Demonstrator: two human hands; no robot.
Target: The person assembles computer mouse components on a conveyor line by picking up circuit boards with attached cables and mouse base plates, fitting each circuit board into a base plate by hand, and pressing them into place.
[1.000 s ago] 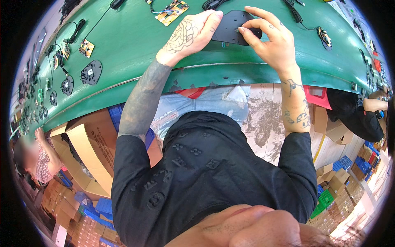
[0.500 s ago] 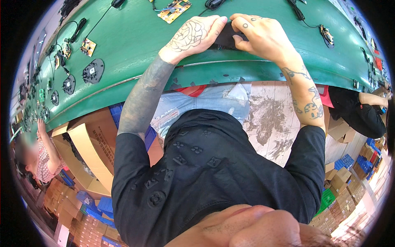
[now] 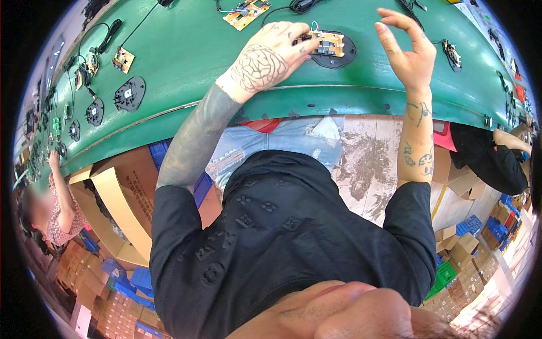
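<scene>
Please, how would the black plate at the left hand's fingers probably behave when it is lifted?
The black plate is probably stiff: its visible outline looks smooth and unbent. It seems unlikely to roll, as it lies flat on the green table. The circuit board on it may be fragile, because thin wires stand exposed at its edge.

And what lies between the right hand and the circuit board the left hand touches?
In the head view: the rim of the black plate under the circuit board, then green work surface, up to the right hand.
</scene>
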